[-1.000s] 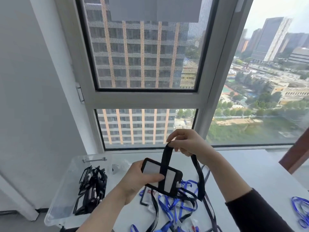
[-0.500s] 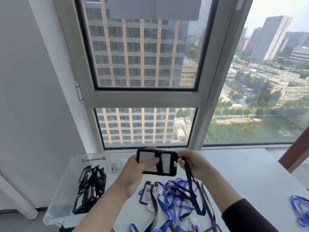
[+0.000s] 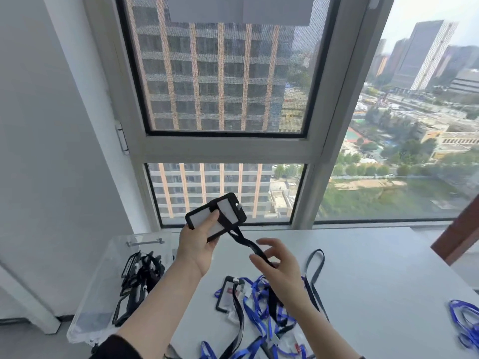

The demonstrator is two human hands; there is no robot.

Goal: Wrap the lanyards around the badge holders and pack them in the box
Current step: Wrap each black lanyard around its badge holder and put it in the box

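left grip point(image 3: 199, 244) pinches the stiff, light badge holder point(image 3: 217, 216) above the surface point(image 3: 363, 268). its limp lanyard point(image 3: 248, 244) crosses right grip point(image 3: 280, 265); pinched or not, we cannot tell. we'd take the strap near the holder.

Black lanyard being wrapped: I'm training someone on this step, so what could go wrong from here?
1. The right hand has its fingers spread around the black lanyard, so its grip looks loose. The turn already across the badge holder in the left hand could slacken.
2. The lanyard's free end drops into the pile of blue lanyards on the table and could snag or drag them.
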